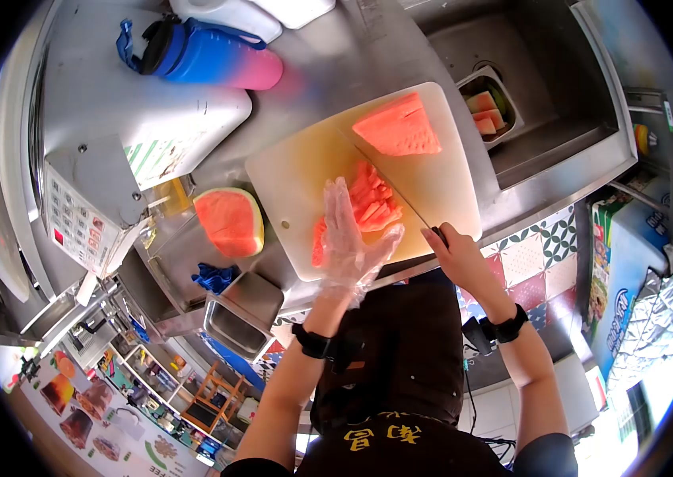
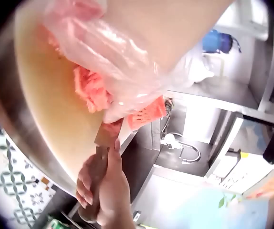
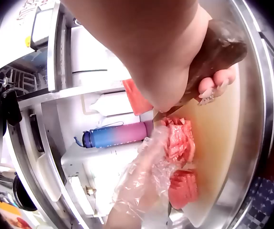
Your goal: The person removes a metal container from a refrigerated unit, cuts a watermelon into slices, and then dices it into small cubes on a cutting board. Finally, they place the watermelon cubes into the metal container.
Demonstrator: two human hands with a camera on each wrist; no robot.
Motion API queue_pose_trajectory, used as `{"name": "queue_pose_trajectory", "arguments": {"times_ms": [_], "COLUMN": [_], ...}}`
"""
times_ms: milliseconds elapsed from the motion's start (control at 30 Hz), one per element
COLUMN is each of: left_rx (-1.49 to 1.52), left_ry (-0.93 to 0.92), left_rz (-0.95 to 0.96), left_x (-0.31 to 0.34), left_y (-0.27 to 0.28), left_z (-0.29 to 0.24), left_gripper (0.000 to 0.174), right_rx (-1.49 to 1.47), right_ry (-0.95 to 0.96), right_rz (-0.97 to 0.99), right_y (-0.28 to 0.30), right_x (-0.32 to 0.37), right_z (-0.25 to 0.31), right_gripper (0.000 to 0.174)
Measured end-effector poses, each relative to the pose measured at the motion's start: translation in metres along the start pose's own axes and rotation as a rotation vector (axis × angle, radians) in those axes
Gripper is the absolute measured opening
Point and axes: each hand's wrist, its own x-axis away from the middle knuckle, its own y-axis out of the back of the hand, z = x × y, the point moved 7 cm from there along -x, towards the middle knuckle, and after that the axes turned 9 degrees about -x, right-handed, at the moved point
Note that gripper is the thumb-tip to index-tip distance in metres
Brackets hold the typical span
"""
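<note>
My left hand, in a clear plastic glove, lies over the cut watermelon pieces with its fingers straight and the thumb spread. More red slices show beside that glove in the right wrist view. The bare right hand grips the brown handle of a knife. Its blade slants over the white cutting board, along the right side of the cut pieces. A peeled watermelon wedge sits at the board's far end. Part of the cut fruit is hidden under the glove.
Left of the board is a watermelon chunk with rind, near a steel container and a blue cloth. A blue-pink bottle lies farther back. Inside the sink at right, a steel pan holds rind pieces.
</note>
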Motion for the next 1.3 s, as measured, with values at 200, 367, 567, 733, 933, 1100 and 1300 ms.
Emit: {"name": "queue_pose_trajectory", "arguments": {"times_ms": [200,367,567,733,933,1100,1300], "left_rx": [0.160,0.120,0.013,-0.134,-0.055,0.001,0.257], "left_ry": [0.119,0.119,-0.111,-0.125,-0.035,-0.151,-0.217], "left_rz": [-0.391,-0.496,-0.255,-0.239,-0.225,-0.090,-0.156], "left_x": [0.020,0.014,-0.003,-0.005,-0.028,-0.041,-0.031], "left_y": [-0.037,-0.051,-0.029,-0.028,-0.011,-0.016,-0.010], "left_z": [0.017,0.022,0.020,0.020,0.016,0.014,0.025], "left_gripper": [0.070,0.068,0.090,0.114,0.113,0.107,0.108], "right_rx": [-0.051,-0.045,-0.087,0.129,0.177,0.134,0.056], "right_ry": [0.016,0.043,-0.023,-0.005,-0.019,-0.088,0.056], "right_rz": [-0.070,-0.075,-0.044,-0.001,-0.003,0.002,-0.037], "right_y": [-0.010,-0.005,-0.009,0.002,0.037,0.041,0.016], "right_x": [0.003,-0.004,-0.002,0.005,0.004,0.002,0.006], "right_z": [0.005,0.006,-0.004,0.002,0.020,0.010,-0.002], "right_gripper": [0.045,0.044,0.042,0.042,0.040,0.040,0.039]}}
